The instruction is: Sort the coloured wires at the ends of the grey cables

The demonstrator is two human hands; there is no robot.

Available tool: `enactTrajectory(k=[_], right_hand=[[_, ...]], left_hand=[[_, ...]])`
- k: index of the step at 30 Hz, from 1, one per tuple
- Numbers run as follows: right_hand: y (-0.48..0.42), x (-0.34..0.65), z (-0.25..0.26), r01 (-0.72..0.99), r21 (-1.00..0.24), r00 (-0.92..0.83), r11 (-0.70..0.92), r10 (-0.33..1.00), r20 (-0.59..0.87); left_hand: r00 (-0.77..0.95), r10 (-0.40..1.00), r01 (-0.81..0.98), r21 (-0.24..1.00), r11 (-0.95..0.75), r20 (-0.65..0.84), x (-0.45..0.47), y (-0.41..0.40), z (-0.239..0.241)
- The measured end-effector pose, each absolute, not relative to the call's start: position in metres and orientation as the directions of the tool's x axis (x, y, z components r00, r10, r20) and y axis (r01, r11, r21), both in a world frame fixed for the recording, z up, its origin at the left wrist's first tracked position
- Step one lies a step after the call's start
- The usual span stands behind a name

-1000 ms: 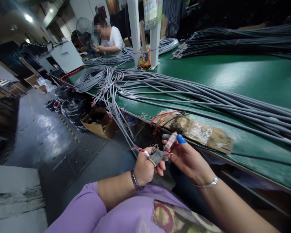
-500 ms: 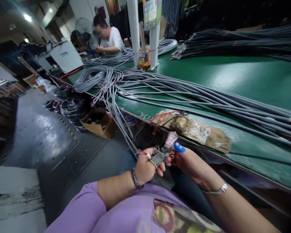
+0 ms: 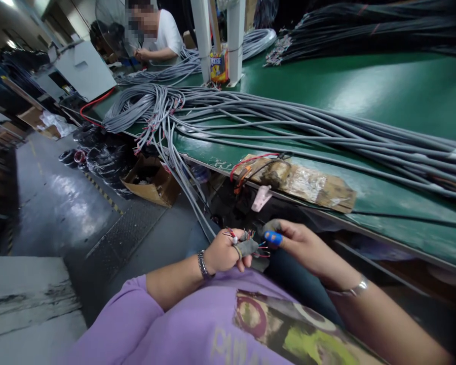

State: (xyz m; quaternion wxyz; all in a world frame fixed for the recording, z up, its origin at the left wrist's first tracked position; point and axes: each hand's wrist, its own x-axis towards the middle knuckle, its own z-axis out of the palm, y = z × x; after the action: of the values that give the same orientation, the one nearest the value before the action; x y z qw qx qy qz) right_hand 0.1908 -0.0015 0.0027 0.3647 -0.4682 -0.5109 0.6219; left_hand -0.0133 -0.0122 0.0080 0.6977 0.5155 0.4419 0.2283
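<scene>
My left hand [image 3: 228, 251] is closed around the ends of grey cables [image 3: 202, 219] that hang down from the table edge. Thin coloured wires [image 3: 264, 249] with bared tips stick out past its grey-covered thumb, and more wire ends [image 3: 231, 234] rise above the knuckles. Just to the right, my right hand [image 3: 291, 237] has thumb and forefinger bent together near the wire tips. A blue finger cot [image 3: 272, 238] covers its thumb and a grey one the forefinger. Whether a wire is pinched between them cannot be made out.
Long grey cables [image 3: 289, 114] lie across the green table [image 3: 365, 91]. A taped cardboard piece [image 3: 304, 183] sits at the near edge, a pink object [image 3: 261, 197] below it. A co-worker [image 3: 163, 38] sits at the far left. An open carton [image 3: 152, 180] stands on the floor.
My right hand has drawn slightly apart from the left, and coloured wires now show between them. The left hand keeps its hold on the cables. The view has tilted down a little.
</scene>
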Motion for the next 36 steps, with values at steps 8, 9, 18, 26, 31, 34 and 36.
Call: enactTrajectory(k=[8,9,18,26,31,34,36], right_hand=[[-0.012,0.188,-0.005,-0.122,-0.922,-0.274,-0.367,0.905,-0.324],[-0.013,0.181,-0.004,-0.117,-0.924,-0.323,-0.364,0.894,-0.311],[-0.018,0.173,-0.001,0.001,-0.968,-0.475,-0.25,0.852,-0.22],[-0.01,0.198,-0.014,-0.104,-0.961,-0.045,-0.256,0.966,-0.253],[-0.016,0.181,-0.018,-0.213,-0.874,-0.325,-0.436,0.876,-0.358],[-0.018,0.17,-0.014,-0.206,-0.888,-0.323,-0.412,0.885,-0.336],[-0.018,0.167,-0.011,-0.187,-0.901,-0.313,-0.39,0.894,-0.322]], left_hand=[[0.424,0.804,0.108,0.904,0.413,-0.418,-0.018,-0.017,0.004],[0.427,0.803,0.11,0.906,0.409,-0.415,-0.017,-0.018,0.004],[0.511,0.759,0.176,0.914,0.366,-0.403,-0.02,-0.015,0.004],[0.555,0.69,0.226,0.882,0.413,-0.465,-0.02,-0.009,0.002],[0.471,0.771,0.133,0.899,0.417,-0.427,-0.017,-0.01,0.001],[0.464,0.776,0.152,0.901,0.406,-0.428,-0.015,-0.011,0.003],[0.482,0.77,0.172,0.907,0.383,-0.417,-0.014,-0.01,0.004]])
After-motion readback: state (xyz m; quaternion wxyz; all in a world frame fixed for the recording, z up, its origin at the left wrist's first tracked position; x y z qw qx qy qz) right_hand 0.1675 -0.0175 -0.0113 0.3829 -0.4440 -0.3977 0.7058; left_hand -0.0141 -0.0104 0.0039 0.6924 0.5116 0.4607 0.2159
